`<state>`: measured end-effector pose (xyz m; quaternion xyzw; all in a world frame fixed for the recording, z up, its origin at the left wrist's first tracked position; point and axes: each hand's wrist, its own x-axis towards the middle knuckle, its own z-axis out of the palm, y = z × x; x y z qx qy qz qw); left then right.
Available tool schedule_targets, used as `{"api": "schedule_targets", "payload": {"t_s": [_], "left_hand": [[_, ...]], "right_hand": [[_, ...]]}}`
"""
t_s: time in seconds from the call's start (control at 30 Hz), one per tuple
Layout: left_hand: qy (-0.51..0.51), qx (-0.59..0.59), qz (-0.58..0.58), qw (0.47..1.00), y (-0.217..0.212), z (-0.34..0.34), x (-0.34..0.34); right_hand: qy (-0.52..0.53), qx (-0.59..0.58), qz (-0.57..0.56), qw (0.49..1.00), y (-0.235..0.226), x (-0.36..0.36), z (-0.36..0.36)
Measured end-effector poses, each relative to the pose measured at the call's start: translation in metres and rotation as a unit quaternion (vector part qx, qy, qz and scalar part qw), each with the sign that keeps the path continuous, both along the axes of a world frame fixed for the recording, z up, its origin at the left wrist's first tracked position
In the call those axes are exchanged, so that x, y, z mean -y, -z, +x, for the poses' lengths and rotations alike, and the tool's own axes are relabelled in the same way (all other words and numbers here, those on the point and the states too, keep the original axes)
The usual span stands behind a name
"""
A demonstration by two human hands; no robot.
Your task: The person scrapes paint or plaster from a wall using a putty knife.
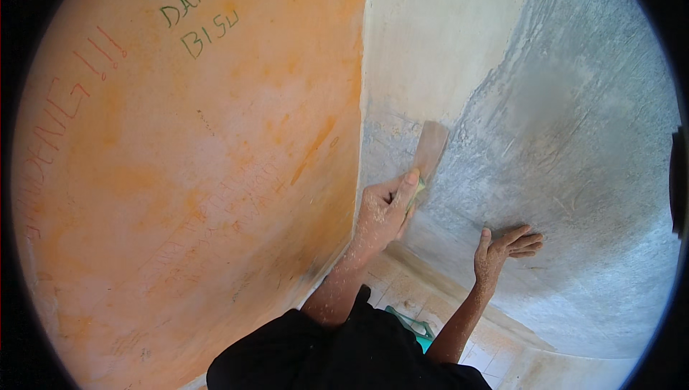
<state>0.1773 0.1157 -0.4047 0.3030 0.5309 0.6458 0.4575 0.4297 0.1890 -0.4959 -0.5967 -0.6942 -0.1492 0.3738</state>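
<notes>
My left hand [384,210] is wrapped round the yellowish-green handle of a scraper [432,147], thumb along the handle. The wide flat blade points up and lies against the grey wall [574,175], close to the lower end of a pale painted strip [438,38]. Specks of dust cover the hand and forearm. Lower and to the right, my right hand [506,245] has its fingers stretched out toward the right. It appears to rest on the grey wall, with nothing in it.
An orange wall [237,124] with handwriting and faded patches fills the left side and meets the grey wall at a corner. Below lies a pale tiled floor [477,361] with a brown stained border. A teal object [416,327] on the floor is partly hidden by my clothing.
</notes>
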Motion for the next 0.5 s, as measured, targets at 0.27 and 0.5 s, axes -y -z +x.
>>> {"api": "schedule_targets", "payload": {"t_s": [0.27,0.5], "left_hand": [[0.020,-0.016,-0.027,0.999,-0.028,-0.007,-0.007],[-0.004,-0.063,-0.014,0.998,-0.010,-0.002,0.001]], "right_hand": [[-0.004,-0.001,0.000,1.000,0.000,0.001,0.002],[-0.011,-0.006,-0.005,1.000,-0.001,0.005,0.002]]}}
